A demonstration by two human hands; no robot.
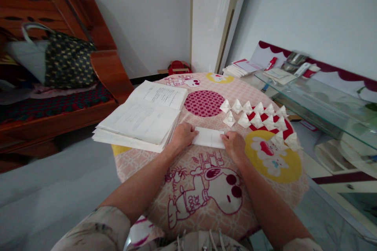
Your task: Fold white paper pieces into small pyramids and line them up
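Observation:
A folded strip of white paper [208, 138] lies flat on the round, cloth-covered table [147, 168] in front of me. My left hand [184, 135] grips its left end, thumb and fingers closed. At the other end, my right hand [234, 145] pinches the paper's right edge. To the left of my left hand lies a stack of printed sheets [141, 117], spread like an open book. Beyond my right hand, several small folded-paper boats [256, 119] stand in rows.
A glass shelf [324, 113] with a metal pot [296, 59] and small packets runs along the right. On the left is a wooden bench [108, 66] carrying bags [69, 59]. A tall white air conditioner [210, 23] stands behind the table.

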